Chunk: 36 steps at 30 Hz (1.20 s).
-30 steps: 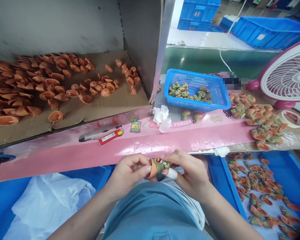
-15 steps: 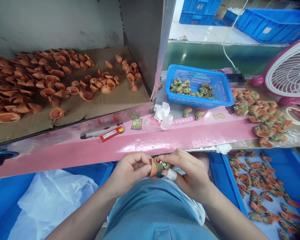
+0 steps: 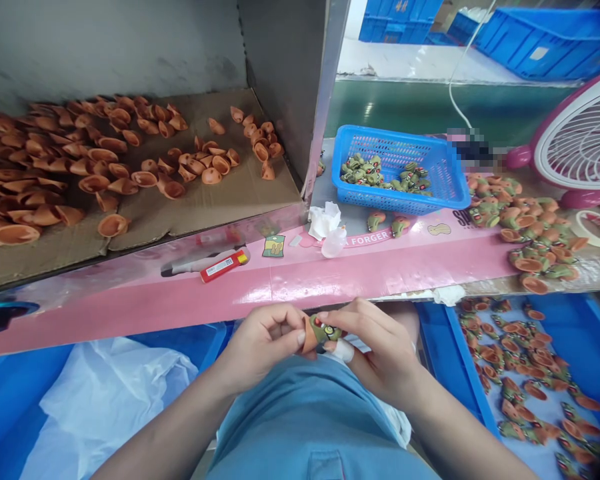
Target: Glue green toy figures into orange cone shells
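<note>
Close to the front of my blue clothing, my left hand pinches the orange hollow piece of a small painted figurine. My right hand grips the same figurine's green head, which shows a yellow eye and a red spot. The orange and green parts touch; my fingers hide how far they fit together. White tape wraps my right thumb. Above my hands, a blue basket holds several green heads. Two loose pieces lie in front of it.
Many orange hollow pieces lie on cardboard at left. Joined green-and-orange figurines are heaped at right, with more in a blue bin below. A fan, a red box and crumpled tissue sit on the bench.
Both hands keep their hold on the figurine, with only a slight shift of the fingers. The view has moved very slightly.
</note>
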Tool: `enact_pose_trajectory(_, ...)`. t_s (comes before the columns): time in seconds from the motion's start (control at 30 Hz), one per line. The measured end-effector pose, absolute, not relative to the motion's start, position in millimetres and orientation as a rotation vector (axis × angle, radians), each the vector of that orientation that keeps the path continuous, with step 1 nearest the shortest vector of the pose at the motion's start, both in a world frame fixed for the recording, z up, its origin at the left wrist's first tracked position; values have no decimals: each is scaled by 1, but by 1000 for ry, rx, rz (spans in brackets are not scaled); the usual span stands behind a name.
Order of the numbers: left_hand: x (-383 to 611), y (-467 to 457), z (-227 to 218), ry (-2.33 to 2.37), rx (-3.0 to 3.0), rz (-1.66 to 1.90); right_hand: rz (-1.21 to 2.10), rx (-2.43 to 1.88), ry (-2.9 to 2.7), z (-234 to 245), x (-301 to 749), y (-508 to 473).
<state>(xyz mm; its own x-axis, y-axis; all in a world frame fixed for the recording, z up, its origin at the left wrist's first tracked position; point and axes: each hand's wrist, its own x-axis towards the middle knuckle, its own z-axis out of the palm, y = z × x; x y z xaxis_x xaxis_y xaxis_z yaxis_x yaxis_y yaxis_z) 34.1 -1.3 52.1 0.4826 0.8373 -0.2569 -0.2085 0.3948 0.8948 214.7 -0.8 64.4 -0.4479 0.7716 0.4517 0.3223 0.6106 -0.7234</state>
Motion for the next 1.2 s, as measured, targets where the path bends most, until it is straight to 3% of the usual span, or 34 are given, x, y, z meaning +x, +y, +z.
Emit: enact_pose_trajectory(1.2,36,8,49,816,909,685,621,-854,-2135,59,221,0)
